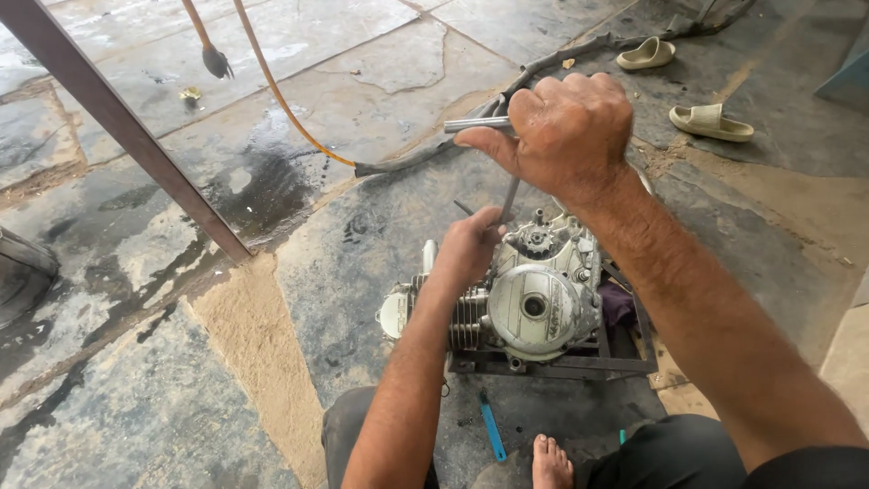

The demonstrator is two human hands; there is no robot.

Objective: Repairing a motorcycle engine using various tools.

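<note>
A silver motorcycle engine (534,303) sits on a dark metal stand (561,364) on the stone floor in front of me. My right hand (566,131) is closed on the crossbar of a metal T-handle wrench (509,195), raised above the engine. Its shaft runs down toward the top of the engine. My left hand (466,249) grips the lower part of that shaft, just beside the engine's cooling fins. The wrench's tip is hidden behind my left hand.
A blue tool (491,427) lies on the floor by my bare foot (550,462). Two pale sandals (711,121) lie at the back right. An orange hose (281,95) and a dark hose (543,68) cross the wet floor. A slanted metal bar (127,127) stands left.
</note>
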